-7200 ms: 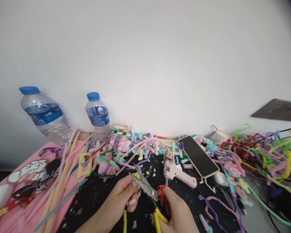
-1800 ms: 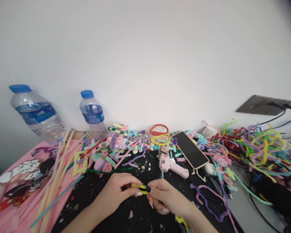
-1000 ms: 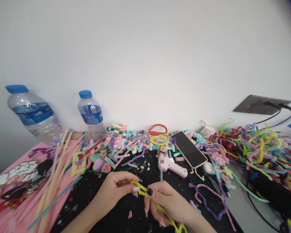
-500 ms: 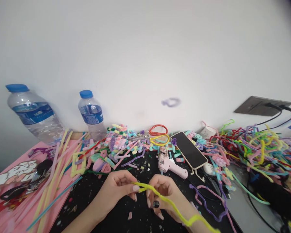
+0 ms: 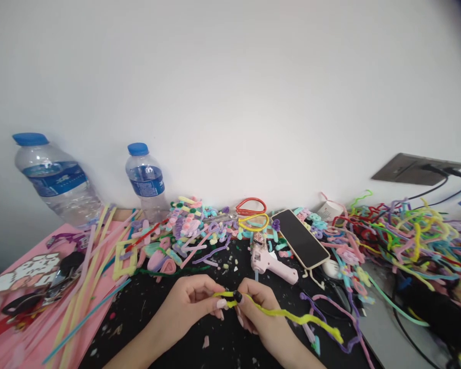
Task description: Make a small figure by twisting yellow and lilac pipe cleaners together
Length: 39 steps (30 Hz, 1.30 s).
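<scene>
A black tabletop [image 5: 192, 353] carries an uncounted tangle of fuzzy stems [image 5: 426, 230] toward its far right corner. Two bottles [image 5: 56, 179] [image 5: 146, 180] stand along the far edge, left of centre; their blue labels bear lettering too small to read. Over the near edge are two hands, left [image 5: 194, 302] and right [image 5: 259, 307], each grip closed. Farther back sit one phone [image 5: 300, 238], one pink glue gun [image 5: 272, 265] and one pair of scissors [image 5: 253, 221]. One yellow stem [image 5: 288, 313] is pinched by both hands, doubled between them, its tail trailing over the right.
</scene>
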Motion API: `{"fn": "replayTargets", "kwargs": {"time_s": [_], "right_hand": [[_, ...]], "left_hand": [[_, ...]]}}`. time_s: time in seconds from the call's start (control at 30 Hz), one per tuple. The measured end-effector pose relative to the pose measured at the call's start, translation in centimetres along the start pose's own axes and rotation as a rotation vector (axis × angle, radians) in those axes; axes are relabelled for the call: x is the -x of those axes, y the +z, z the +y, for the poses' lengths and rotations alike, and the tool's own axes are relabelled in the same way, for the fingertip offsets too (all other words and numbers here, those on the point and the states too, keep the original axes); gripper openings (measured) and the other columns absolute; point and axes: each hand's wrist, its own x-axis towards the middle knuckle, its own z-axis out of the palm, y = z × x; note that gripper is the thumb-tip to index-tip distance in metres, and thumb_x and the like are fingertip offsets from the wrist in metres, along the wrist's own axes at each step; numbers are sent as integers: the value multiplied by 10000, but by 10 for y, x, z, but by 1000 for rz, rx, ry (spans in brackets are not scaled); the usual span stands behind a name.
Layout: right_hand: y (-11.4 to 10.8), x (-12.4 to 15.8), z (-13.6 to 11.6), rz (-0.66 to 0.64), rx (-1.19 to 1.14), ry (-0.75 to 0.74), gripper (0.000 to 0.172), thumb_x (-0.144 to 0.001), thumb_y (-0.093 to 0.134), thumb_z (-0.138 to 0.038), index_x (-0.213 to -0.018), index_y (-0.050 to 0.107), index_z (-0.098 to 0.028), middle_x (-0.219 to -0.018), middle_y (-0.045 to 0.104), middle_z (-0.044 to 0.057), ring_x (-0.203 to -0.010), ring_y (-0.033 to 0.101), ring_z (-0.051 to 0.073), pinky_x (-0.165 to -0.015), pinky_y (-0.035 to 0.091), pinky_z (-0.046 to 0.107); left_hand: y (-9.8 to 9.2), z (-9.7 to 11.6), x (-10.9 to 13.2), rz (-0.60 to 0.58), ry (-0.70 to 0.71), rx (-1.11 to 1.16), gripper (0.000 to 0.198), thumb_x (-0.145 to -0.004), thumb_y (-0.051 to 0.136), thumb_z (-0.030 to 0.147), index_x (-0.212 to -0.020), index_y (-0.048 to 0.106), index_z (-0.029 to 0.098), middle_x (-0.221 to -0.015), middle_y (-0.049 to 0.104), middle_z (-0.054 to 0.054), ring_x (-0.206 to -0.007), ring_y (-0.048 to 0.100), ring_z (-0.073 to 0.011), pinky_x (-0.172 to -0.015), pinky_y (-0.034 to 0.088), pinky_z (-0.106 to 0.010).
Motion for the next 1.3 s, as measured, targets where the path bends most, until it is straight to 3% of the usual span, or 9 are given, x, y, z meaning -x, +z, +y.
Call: {"fn": "replayTargets", "kwargs": {"time_s": [0.3, 0.5, 0.63, 0.77, 0.9, 1.07, 1.17, 1.3], "right_hand": [[-1, 0, 5, 100, 91, -129, 336, -855, 508, -408, -631, 449, -165, -506, 409, -56, -443, 330, 55, -419, 220, 201], [3, 2, 5, 142, 65, -131, 337, -860, 494, -405, -622, 429, -175, -495, 403, -59, -438, 327, 58, -416, 215, 205], [2, 2, 1, 179, 41, -123, 339, -852, 499, -419, -623, 418, -182, -503, 392, -62, -440, 312, 58, -407, 194, 204], [0, 0, -3, 218, 40, -132, 338, -848, 500, -428, -625, 421, -187, -489, 390, -64, -432, 302, 61, -400, 183, 207], [-2, -1, 0, 159, 42, -140, 328, -857, 494, -415, -627, 427, -191, -492, 396, -61, -429, 312, 65, -402, 194, 213], [-3, 2, 4, 98, 101, -144, 315, -874, 479, -380, -629, 439, -186, -514, 400, -54, -458, 324, 73, -424, 208, 223], [-3, 3, 1, 110, 162, -171, 327, -875, 472, -354, -598, 438, -186, -507, 386, -52, -466, 324, 80, -442, 215, 237], [-2, 3, -3, 154, 280, -205, 333, -865, 477, -321, -562, 434, -189, -506, 392, -44, -481, 340, 93, -464, 229, 252]], "left_hand": [[1, -2, 0, 33, -9, -14, 175, -720, 687, 280, -676, 605, 132, -590, 699, -15, -568, 644, -136, -599, 495, -228], [1, -4, 1, 31, -25, 47, 208, -729, 683, 315, -678, 604, 130, -630, 710, -30, -602, 662, -154, -623, 516, -247], [0, -5, -1, 24, -6, 95, 195, -730, 680, 280, -851, 628, 136, -774, 721, -43, -668, 670, -165, -679, 521, -277], [-2, -4, -2, 10, 43, 73, 351, -692, 711, 215, -1018, 590, 168, -874, 706, -42, -783, 655, -172, -745, 498, -271], [0, -1, 1, -19, 101, -76, 175, -813, 579, 314, -860, 598, 147, -752, 657, -25, -629, 618, -137, -613, 480, -240], [1, 3, 6, -45, 109, -203, 270, -867, 472, 371, -704, 509, 159, -582, 466, 45, -490, 453, -87, -487, 370, -202], [0, 5, 8, 12, 180, -375, 311, -871, 462, 359, -629, 451, 165, -582, 372, 48, -542, 372, -94, -507, 304, -208], [0, 5, 9, 71, 266, -529, 322, -886, 424, 318, -603, 359, 178, -599, 360, 41, -576, 351, -108, -545, 282, -227]]}}
